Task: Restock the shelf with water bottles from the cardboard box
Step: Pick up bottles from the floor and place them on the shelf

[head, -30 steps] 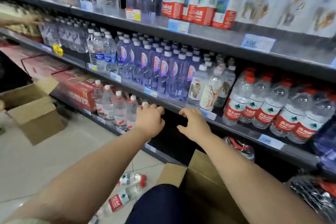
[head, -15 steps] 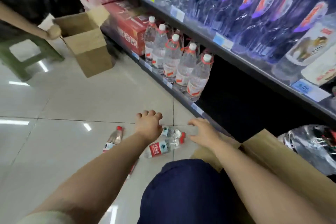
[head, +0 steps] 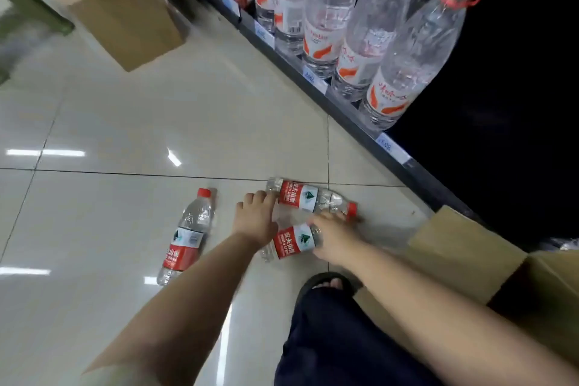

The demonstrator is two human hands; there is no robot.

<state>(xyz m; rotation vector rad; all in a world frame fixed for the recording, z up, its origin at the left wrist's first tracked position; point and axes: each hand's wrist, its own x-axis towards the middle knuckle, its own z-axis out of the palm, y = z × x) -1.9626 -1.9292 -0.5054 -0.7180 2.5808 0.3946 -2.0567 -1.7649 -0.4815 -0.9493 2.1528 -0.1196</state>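
Glossy beige tile floor (head: 125, 122), store aisle. Left hand (head: 257, 218) has its fingertips at the far bottle (head: 300, 196) base. Right hand (head: 333, 236) covers the near bottle (head: 293, 243) neck. Can't tell grip on either. Third bottle (head: 186, 238) lies apart, left. Cardboard box (head: 463, 257) is beside the bottom shelf (head: 344, 110).

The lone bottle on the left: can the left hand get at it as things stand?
Probably yes. The lone bottle lies on the floor beside the left hand, with nothing between them. That hand is at the base of the far bottle, so it must leave that first.
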